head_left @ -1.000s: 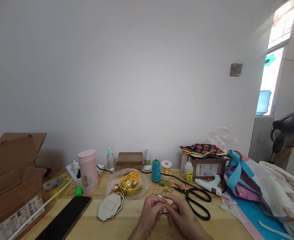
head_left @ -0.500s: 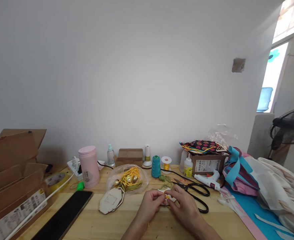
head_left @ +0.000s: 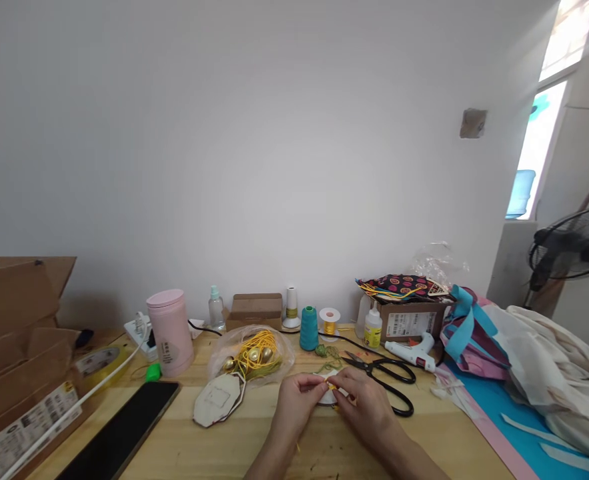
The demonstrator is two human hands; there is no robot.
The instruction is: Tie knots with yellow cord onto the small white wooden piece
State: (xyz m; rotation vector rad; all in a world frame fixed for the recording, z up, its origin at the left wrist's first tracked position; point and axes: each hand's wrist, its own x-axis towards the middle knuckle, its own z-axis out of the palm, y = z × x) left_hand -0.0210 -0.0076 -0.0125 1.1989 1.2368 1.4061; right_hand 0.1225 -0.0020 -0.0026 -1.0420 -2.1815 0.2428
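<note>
My left hand (head_left: 297, 400) and my right hand (head_left: 363, 404) meet at the front of the wooden table, fingertips pinched almost together. Between them shows a bit of yellow cord (head_left: 331, 386), gripped by both hands. Just under the fingertips is a small white piece (head_left: 327, 398), partly covered by my fingers. A loose yellow end hangs below my left wrist. Black-handled scissors (head_left: 374, 367) lie beside my right hand, blades pointing left. Behind my hands is a tangle of green thread (head_left: 328, 357).
Left of my hands are white octagonal pieces (head_left: 217, 400), a clear bag (head_left: 281, 357) of yellow cord and gold bells, and a phone (head_left: 124, 427). Behind stand a teal thread cone (head_left: 309, 330), a yellow spool (head_left: 329, 323) and a glue bottle (head_left: 373, 328). A glue gun (head_left: 413, 351) lies right.
The view has turned slightly right, so the table things sit a little further left. My fingertips have come closer together, and more of the white piece shows beneath them.
</note>
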